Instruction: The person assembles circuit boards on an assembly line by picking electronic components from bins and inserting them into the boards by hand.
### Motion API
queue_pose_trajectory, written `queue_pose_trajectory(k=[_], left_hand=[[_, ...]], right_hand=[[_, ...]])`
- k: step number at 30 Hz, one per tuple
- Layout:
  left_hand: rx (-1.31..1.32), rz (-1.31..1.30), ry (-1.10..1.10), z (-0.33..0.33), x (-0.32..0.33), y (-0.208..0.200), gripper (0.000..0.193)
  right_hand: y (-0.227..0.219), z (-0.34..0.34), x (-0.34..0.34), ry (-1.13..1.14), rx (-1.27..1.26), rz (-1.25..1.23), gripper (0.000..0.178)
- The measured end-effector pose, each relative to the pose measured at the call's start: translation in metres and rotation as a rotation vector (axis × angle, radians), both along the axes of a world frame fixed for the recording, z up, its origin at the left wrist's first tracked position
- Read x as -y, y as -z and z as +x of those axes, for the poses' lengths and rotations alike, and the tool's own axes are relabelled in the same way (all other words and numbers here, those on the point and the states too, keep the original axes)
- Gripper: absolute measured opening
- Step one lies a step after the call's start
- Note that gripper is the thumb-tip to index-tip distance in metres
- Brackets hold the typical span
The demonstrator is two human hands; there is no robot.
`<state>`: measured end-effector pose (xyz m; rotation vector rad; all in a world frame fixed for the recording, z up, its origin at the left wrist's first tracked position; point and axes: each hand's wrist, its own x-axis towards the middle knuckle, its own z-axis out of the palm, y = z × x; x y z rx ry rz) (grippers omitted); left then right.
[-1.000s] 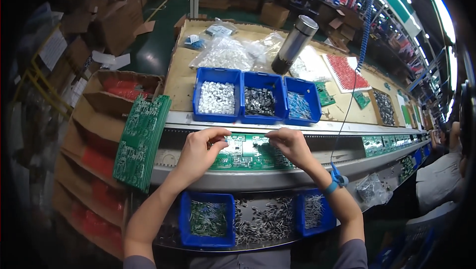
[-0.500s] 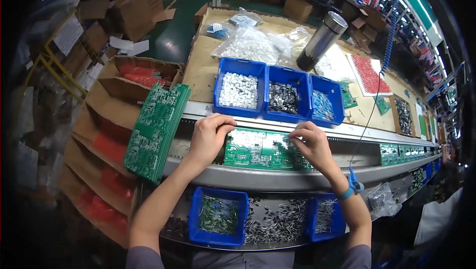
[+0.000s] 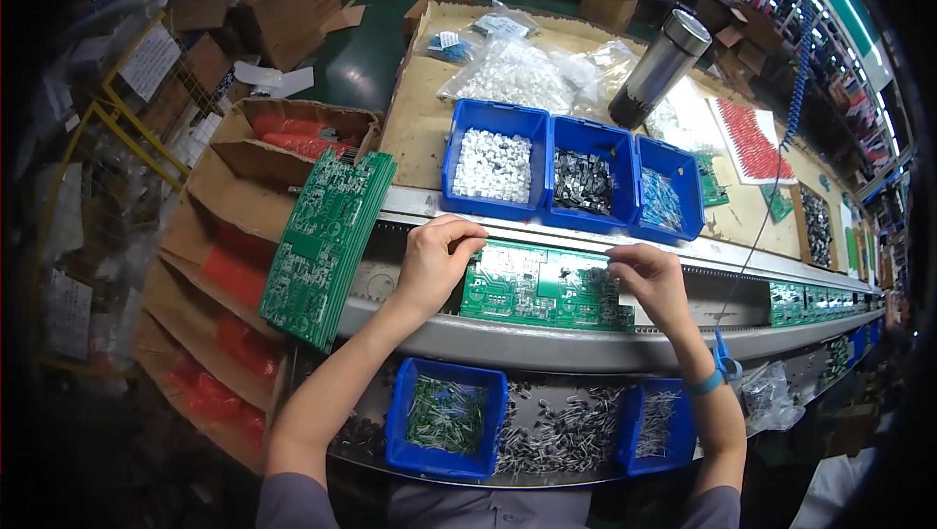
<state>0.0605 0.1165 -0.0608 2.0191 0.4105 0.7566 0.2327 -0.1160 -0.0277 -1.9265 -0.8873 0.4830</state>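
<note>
The left hand [image 3: 434, 262] and right hand [image 3: 660, 283] are at 2 ends of a green board [image 3: 549, 287]. I can't tell if either grips anything.

The wide head view looks down on both hands [image 3: 436, 261].

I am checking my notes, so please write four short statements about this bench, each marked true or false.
The left hand and right hand are at one board. True.
The wristband is worn on the left. False: the wristband is worn on the right.
The stack of boards is left of the left hand. True.
The bin of white parts is rightmost in the back row. False: the bin of white parts is leftmost.
</note>
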Motion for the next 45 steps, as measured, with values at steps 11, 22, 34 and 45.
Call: queue_pose_trajectory(k=[11,22,34,45], left_hand=[[0.010,-0.009,-0.013,-0.0005,0.0011,-0.0016,0.007],[-0.003,0.009,-0.026,-0.0009,0.0003,0.0011,0.007],[-0.058,0.020,-0.010,-0.0009,-0.0025,0.0061,0.010],[-0.091,0.016,-0.007,-0.0005,-0.0025,0.0062,0.010]], right_hand=[[-0.0009,-0.0017,0.0026,0.043,-0.072,0.016,0.025],[0.0029,-0.0010,0.0020,-0.008,0.133,0.022,0.021],[0.0004,-0.0012,0.0016,0.051,-0.022,0.089,0.016],[0.0002,0.0006,-0.0007,-0.006,-0.021,0.044,0.017]])
